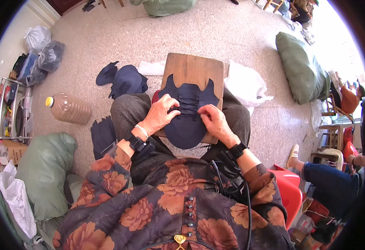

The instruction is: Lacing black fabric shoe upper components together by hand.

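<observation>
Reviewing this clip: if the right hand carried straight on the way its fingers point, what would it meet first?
Probably the laces across the navy fabric piece: the right hand has its fingertips at or just beside them, though depth is unclear here.

The navy shoe upper [185,132] lies spread out on the wooden tabletop [193,67], rounded toe nearest, two pointed tips flaring at the far end, dark lacing [188,101] running in crosswise rows down its middle!
</observation>
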The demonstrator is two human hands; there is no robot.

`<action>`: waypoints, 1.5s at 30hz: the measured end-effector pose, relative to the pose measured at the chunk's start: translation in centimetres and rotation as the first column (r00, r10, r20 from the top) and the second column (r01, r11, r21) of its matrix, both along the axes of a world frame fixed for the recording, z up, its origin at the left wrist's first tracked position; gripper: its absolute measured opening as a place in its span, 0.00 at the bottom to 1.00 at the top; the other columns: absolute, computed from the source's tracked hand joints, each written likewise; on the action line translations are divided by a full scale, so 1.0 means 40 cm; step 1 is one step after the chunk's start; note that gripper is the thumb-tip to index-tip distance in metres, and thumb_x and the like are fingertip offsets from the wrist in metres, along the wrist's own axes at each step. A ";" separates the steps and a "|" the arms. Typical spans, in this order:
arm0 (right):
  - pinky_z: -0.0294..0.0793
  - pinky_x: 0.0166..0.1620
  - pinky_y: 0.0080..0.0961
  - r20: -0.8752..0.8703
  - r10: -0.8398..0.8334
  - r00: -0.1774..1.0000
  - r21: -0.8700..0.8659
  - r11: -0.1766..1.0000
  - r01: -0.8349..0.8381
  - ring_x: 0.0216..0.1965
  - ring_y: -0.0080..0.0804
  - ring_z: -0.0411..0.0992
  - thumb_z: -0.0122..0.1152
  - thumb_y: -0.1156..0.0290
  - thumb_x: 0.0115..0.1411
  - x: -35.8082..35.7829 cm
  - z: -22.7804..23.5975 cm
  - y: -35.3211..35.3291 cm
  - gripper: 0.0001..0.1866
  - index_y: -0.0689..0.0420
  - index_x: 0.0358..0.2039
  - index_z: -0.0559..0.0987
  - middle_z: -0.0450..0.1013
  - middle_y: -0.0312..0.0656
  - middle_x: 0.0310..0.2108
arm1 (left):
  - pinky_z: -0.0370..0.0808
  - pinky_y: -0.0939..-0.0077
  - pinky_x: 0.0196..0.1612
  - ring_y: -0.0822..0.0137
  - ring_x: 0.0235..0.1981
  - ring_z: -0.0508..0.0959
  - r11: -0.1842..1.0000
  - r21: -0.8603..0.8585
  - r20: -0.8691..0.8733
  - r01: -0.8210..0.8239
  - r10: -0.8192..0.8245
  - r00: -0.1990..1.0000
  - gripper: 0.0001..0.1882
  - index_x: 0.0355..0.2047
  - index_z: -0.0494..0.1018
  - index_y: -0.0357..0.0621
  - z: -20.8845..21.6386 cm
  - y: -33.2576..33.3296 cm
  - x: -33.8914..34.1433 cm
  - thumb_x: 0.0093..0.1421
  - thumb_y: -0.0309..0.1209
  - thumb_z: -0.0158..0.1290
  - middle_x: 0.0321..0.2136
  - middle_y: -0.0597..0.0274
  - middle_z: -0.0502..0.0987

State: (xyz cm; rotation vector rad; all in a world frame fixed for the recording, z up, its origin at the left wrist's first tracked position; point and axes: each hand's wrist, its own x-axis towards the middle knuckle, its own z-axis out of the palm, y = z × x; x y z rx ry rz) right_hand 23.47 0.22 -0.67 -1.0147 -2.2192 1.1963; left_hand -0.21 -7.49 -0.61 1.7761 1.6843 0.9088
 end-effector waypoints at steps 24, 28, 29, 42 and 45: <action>0.74 0.38 0.45 0.108 0.032 0.994 0.295 0.953 -0.063 0.35 0.53 0.73 0.57 0.74 0.61 -0.071 -0.039 0.048 0.02 0.58 0.33 0.75 0.71 0.49 0.32 | 0.75 0.67 0.36 0.59 0.31 0.78 0.985 -0.020 -0.045 -0.173 0.172 0.984 0.06 0.33 0.76 0.40 -0.037 0.001 0.023 0.56 0.25 0.60 0.28 0.58 0.74; 0.74 0.40 0.44 0.073 0.045 0.996 0.288 0.955 -0.064 0.36 0.54 0.73 0.56 0.75 0.61 -0.063 -0.046 0.053 0.02 0.59 0.32 0.73 0.71 0.49 0.33 | 0.75 0.63 0.36 0.55 0.31 0.79 0.981 0.004 -0.046 -0.194 0.194 0.980 0.05 0.32 0.76 0.42 -0.041 -0.001 0.024 0.56 0.27 0.60 0.29 0.56 0.75; 0.74 0.40 0.43 0.084 0.067 0.994 0.292 0.952 -0.089 0.36 0.54 0.73 0.56 0.75 0.61 -0.062 -0.045 0.053 0.02 0.59 0.33 0.73 0.72 0.50 0.33 | 0.75 0.63 0.36 0.55 0.31 0.79 0.981 0.006 -0.045 -0.194 0.194 0.980 0.05 0.32 0.76 0.42 -0.042 -0.003 0.024 0.56 0.27 0.60 0.29 0.56 0.75; 0.75 0.34 0.25 -0.132 -0.153 0.979 -0.130 0.982 0.136 0.27 0.27 0.73 0.51 0.79 0.65 -0.036 -0.060 0.051 0.07 0.62 0.41 0.76 0.75 0.44 0.32 | 0.76 0.63 0.37 0.55 0.34 0.79 0.998 0.043 -0.239 0.051 -0.039 0.970 0.05 0.35 0.79 0.44 -0.019 0.106 0.019 0.58 0.29 0.60 0.34 0.59 0.73; 0.75 0.34 0.25 -0.136 -0.162 0.977 -0.122 0.982 0.146 0.28 0.27 0.74 0.51 0.80 0.65 -0.033 -0.057 0.049 0.07 0.62 0.41 0.76 0.75 0.44 0.33 | 0.75 0.60 0.35 0.53 0.32 0.80 0.992 0.052 -0.230 0.119 -0.104 0.968 0.03 0.30 0.78 0.44 -0.021 0.122 0.019 0.57 0.29 0.59 0.32 0.58 0.73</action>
